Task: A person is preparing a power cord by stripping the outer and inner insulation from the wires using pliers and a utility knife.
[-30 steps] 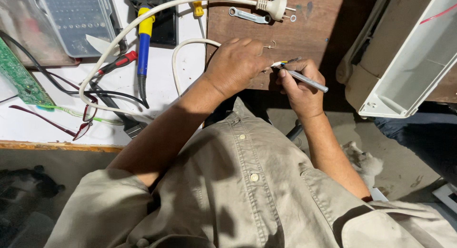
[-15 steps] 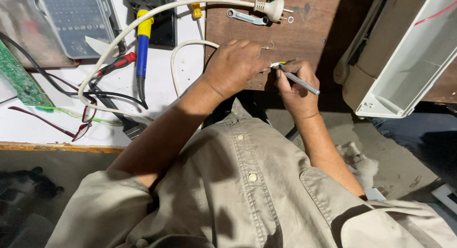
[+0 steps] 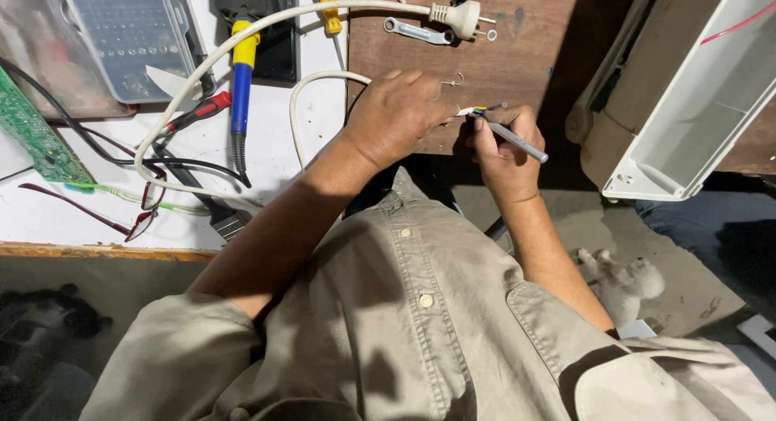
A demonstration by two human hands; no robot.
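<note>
My left hand [image 3: 400, 114] grips the cut end of a white cable [image 3: 303, 93] at the edge of the brown wooden board [image 3: 525, 57]; thin coloured wires stick out of that end toward the right. My right hand [image 3: 501, 150] holds a slim grey tool [image 3: 517, 140] like a pen, its tip at those exposed wires. The cable loops back over the white worktop [image 3: 275, 158] and ends in a white two-pin plug [image 3: 461, 16] at the top.
On the worktop lie a blue-and-yellow handled tool [image 3: 240, 73], a red-handled tool [image 3: 202, 110], a green circuit board [image 3: 32, 134], a clear bit case [image 3: 133, 37], glasses [image 3: 137, 219] and black wires. A small spanner [image 3: 416, 31] lies on the board. A white plastic housing [image 3: 687, 105] stands right.
My right hand has shifted slightly left and down with the grey tool, closer to the wire ends. The left hand keeps its grip on the cable.
</note>
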